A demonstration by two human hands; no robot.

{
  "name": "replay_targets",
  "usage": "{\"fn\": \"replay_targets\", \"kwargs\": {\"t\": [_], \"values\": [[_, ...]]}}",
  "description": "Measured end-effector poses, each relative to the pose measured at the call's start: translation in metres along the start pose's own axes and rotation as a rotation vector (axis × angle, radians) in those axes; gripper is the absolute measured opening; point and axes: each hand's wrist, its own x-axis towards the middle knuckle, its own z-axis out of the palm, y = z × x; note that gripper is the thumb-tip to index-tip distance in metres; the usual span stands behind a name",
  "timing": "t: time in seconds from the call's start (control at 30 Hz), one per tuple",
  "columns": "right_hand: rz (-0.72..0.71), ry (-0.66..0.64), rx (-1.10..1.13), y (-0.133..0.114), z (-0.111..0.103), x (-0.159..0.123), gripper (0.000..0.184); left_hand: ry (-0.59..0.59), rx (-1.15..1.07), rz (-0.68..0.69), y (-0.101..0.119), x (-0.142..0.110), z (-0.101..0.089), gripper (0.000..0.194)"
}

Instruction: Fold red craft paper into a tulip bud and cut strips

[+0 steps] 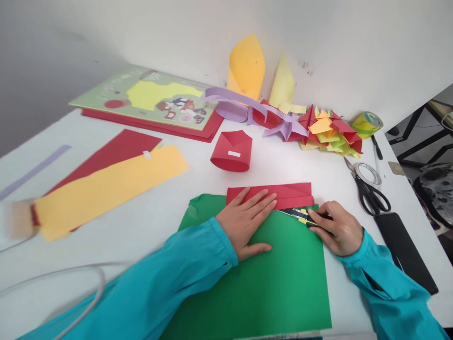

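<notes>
My left hand point(247, 219) lies flat with fingers spread, pressing on a folded strip of red paper point(293, 191) and the green sheet point(279, 283) beneath it. In my right hand point(339, 226) is a black and yellow utility knife point(302, 218). Its blade points left, along the lower edge of the red strip and close to my left fingers. Whether the blade tip touches the paper I cannot tell. Just beyond the strip stands a red paper loop point(231, 153) with a small white label on it.
Scissors point(368, 189), a tape roll point(368, 174) and a black phone-like slab point(406, 252) lie to the right. Folded paper pieces point(329, 132) sit along the wall. Yellow paper point(113, 189) and a printed pad point(148, 101) are on the left. A pale cable point(101, 283) crosses my left sleeve.
</notes>
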Motion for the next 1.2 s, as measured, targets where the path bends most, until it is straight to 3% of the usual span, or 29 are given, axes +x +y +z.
{"fn": "replay_targets", "kwargs": {"t": [0.4, 0.57, 0.7, 0.77, 0.9, 1.2], "values": [[-0.005, 0.015, -0.008, -0.002, 0.0, 0.0, 0.027, -0.01, -0.025, 0.017, 0.003, 0.003, 0.0, 0.089], [0.003, 0.022, -0.065, 0.004, -0.003, -0.003, 0.027, 0.074, -0.121, 0.109, 0.007, 0.006, -0.008, 0.093], [0.004, 0.008, -0.038, 0.009, -0.003, -0.006, 0.028, 0.147, -0.122, 0.077, 0.0, -0.001, -0.014, 0.073], [0.006, 0.007, -0.032, 0.009, -0.002, -0.007, 0.028, 0.118, -0.094, 0.03, -0.004, -0.006, -0.013, 0.067], [0.021, 0.03, -0.037, 0.008, 0.0, -0.005, 0.027, 0.045, -0.043, 0.027, -0.007, -0.009, -0.006, 0.075], [0.008, 0.052, -0.054, 0.004, 0.003, -0.002, 0.026, 0.038, -0.067, 0.075, -0.011, -0.007, 0.0, 0.078]]}}
